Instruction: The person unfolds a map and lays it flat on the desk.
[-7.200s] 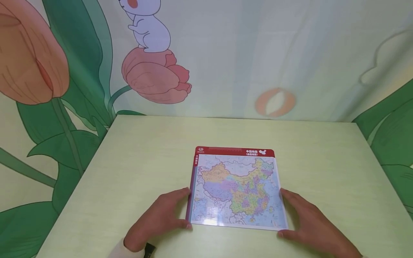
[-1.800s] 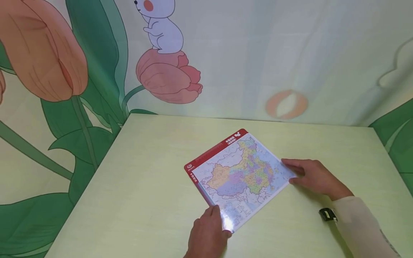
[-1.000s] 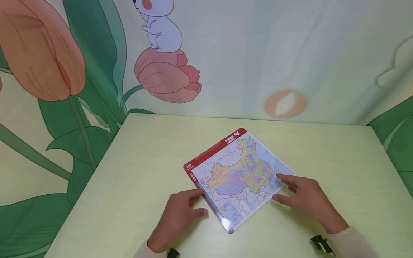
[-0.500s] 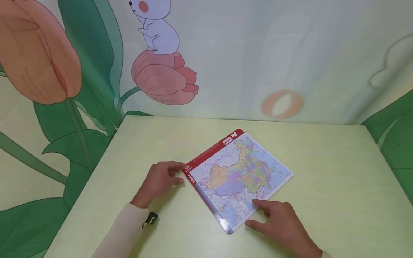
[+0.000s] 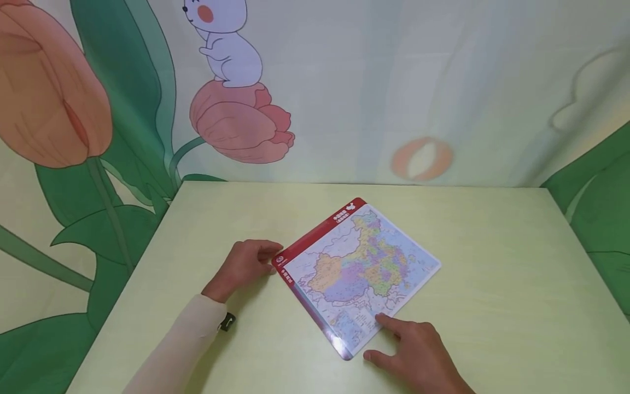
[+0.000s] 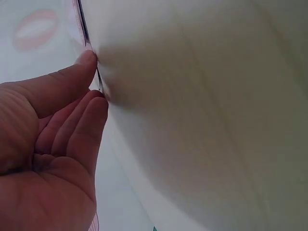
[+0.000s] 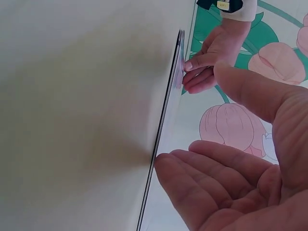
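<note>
1. Left hand (image 5: pixel 244 264) lay on the table (image 5: pixel 492 284) at about 9 o'clock of the map board (image 5: pixel 358 269); thumb and fingertips touched the board's left corner, fingers gently bent, not wrapped around it. In the left wrist view the thumb (image 6: pixel 72 77) and fingers (image 6: pixel 89 120) met the thin board edge (image 6: pixel 91 62).
2. Right hand (image 5: pixel 418 355) sat at about 5 o'clock of the board, index finger straight with its tip pressed on the near-right edge, thumb spread toward the lowest corner; relaxed, gripping nothing. In the right wrist view the fingers (image 7: pixel 207 178) lay right beside the board's edge (image 7: pixel 166 106).
3. Map board lay flat, roughly mid-table, turned diamond-wise: corners at about 12, 3, 6 and 9 o'clock.
4. Its red title strip (image 5: pixel 320 230) ran along the far-left edge, from 9 up to 12 o'clock, so the map's top faced about 10–11 o'clock.
5. Board looked close to square; long axis could not be told.
6. Bare tabletop lay on all sides of the board, widest toward 3 o'clock and 9 o'clock; far table edge (image 5: pixel 364 185) met the flower-printed backdrop (image 5: pixel 236 120) at 12 o'clock.
</note>
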